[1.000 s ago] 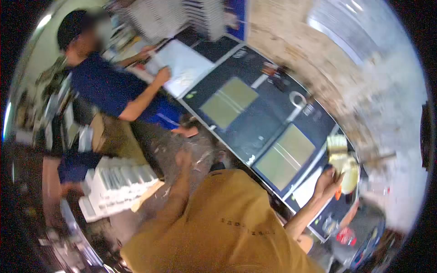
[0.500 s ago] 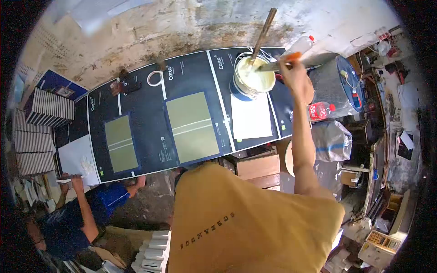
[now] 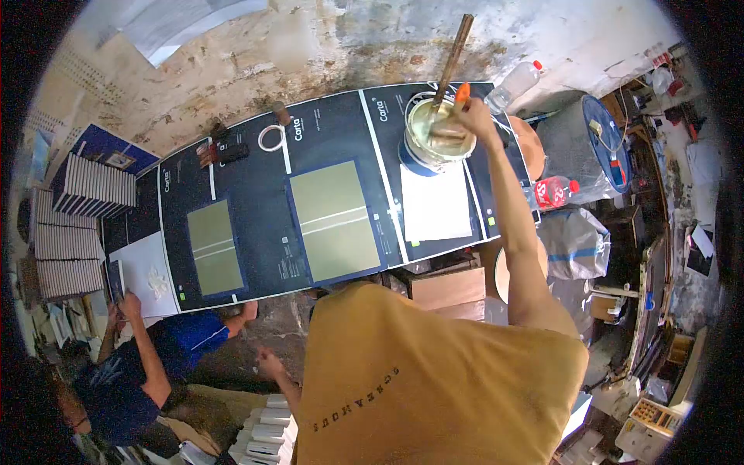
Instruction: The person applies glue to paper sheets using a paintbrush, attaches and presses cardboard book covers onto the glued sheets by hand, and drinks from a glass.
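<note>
My right hand [image 3: 474, 120] is closed on an orange-handled tool [image 3: 463, 94], whose lower end is down inside a white bucket [image 3: 415, 155]. Cream-coloured paste coats the inside of the bucket, and a brown stick [image 3: 453, 58] stands up out of it. White paper [image 3: 435, 205] lies in front of the bucket on the dark-covered table [image 3: 256, 225]. Low beside my body, off the table's front edge, my left hand [image 3: 270, 363] holds nothing visible, its fingers loosely apart.
Two olive panels with blue edges, one at the left [image 3: 215, 246] and one nearer [image 3: 335, 220], lie on the table. A tape roll [image 3: 271, 138] is behind. At the left a co-worker [image 3: 124, 387] handles a dark-faced board. Bottles [image 3: 552, 192] and a blue-lidded drum [image 3: 604, 143] stand right.
The tool in my right hand has gone from a sideways tilt above the bucket to down inside it. My left hand has come into view. The co-worker's board now stands more upright.
</note>
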Motion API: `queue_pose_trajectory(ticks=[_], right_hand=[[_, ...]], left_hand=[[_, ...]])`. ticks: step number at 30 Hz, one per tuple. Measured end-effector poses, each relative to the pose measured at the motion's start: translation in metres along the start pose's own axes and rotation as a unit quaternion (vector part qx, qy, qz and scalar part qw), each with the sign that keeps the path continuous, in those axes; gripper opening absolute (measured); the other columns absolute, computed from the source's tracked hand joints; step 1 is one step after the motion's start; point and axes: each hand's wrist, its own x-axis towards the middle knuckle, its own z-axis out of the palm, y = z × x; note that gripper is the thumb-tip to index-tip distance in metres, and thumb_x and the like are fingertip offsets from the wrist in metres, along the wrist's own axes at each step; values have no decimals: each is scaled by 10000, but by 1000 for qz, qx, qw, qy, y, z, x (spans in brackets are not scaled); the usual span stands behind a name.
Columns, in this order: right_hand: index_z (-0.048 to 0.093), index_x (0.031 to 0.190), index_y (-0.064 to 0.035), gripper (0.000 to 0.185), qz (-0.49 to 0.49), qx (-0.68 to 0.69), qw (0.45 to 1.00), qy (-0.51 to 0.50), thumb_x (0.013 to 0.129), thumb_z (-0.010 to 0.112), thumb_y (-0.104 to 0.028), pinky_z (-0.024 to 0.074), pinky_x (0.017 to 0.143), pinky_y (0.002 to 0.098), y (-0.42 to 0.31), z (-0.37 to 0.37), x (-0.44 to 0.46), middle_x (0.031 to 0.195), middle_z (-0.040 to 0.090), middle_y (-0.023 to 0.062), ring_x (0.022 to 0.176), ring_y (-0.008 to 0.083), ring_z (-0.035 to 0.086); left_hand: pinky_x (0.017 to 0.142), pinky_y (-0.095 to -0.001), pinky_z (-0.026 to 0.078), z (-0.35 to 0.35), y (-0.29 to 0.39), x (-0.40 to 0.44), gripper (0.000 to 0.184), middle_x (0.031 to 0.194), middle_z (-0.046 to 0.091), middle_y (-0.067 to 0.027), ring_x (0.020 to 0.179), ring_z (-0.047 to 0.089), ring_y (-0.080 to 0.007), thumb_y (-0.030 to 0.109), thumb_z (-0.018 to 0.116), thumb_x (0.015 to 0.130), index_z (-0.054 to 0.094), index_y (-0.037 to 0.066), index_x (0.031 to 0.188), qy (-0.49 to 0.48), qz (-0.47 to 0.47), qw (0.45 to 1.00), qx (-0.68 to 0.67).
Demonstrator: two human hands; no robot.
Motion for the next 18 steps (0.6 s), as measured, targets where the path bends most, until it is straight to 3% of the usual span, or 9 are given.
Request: queue_pose_trajectory(ticks=[4, 7, 8, 10, 13, 18], right_hand=[[690, 853, 50, 472, -34, 47, 997, 58, 894, 596, -411, 513, 658, 407, -34, -56, -11, 755, 701, 211, 693, 311, 696], [684, 1009, 44, 511, 2, -3, 1000, -5, 848, 685, -441, 519, 751, 479, -27, -52, -2, 872, 700, 268, 844, 414, 693], [696, 871, 26, 465, -83, -22, 996, 16, 924, 587, -423, 508, 639, 412, -7, -36, -4, 749, 707, 186, 689, 301, 689], [685, 858, -5, 394, -195, 81, 977, -32, 955, 534, -356, 491, 610, 429, -16, -22, -20, 760, 692, 164, 670, 263, 660], [674, 908, -16, 333, -260, 33, 958, -117, 938, 554, -325, 499, 625, 432, -73, -14, -29, 793, 693, 167, 696, 275, 663], [655, 993, -34, 262, -384, -55, 908, -155, 909, 587, -273, 511, 651, 436, -147, 10, -19, 850, 695, 172, 739, 296, 669]], left_hand=[[1015, -471, 427, 17, -43, -38, 548, 1436, 508, -187, 1235, 536, -350, 418, 537, 997, 553, -2, 1347, -172, -85, 973, 130], [1032, -473, 417, 33, -50, -56, 548, 1451, 495, -180, 1259, 519, -356, 418, 519, 1003, 526, 18, 1377, -197, -74, 968, 139], [1038, -474, 413, 37, -53, -60, 548, 1457, 491, -178, 1267, 514, -358, 418, 513, 1006, 517, 25, 1387, -197, -70, 968, 138], [1050, -475, 407, 46, -59, -65, 550, 1467, 482, -173, 1283, 502, -362, 418, 501, 1010, 499, 39, 1407, -182, -53, 972, 137], [1067, -478, 396, 66, -62, -62, 553, 1483, 469, -165, 1307, 485, -368, 419, 483, 1017, 472, 59, 1437, -125, -27, 979, 157], [1096, -481, 379, 74, -50, -9, 564, 1509, 446, -153, 1347, 457, -379, 419, 453, 1028, 428, 94, 1487, 14, 8, 991, 136]])
